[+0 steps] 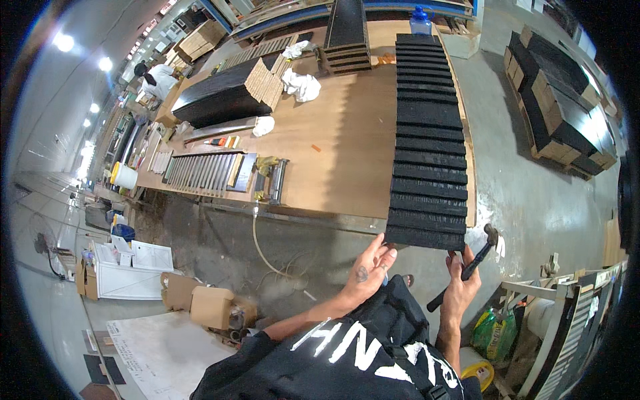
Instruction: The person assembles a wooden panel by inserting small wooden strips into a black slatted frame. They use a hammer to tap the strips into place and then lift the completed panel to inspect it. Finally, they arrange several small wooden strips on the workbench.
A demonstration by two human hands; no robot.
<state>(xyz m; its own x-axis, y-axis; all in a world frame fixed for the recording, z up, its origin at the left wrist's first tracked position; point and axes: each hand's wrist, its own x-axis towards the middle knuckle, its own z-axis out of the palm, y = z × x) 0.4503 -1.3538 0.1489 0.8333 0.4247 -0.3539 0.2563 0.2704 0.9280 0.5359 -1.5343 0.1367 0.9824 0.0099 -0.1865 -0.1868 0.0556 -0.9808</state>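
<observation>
A long black slatted panel [429,160] lies along the right side of the wooden worktable [360,153], its near end jutting past the front edge. My left hand [368,272] grips that panel's near left corner, fingertips at its edge. At the near right corner, my right hand [460,285] holds a hammer [475,265] by its dark handle, the head pointing up and away. Fingers of the same hand also touch the panel's end; their undersides are hidden.
Across the table sit a nail gun [272,179] with an air hose [256,233], grey slats [203,175], a stack of black boards [223,97], white cloth [301,87] and a blue bottle [421,21]. Board stacks [560,100] stand right; a frame rack [567,313] is near right.
</observation>
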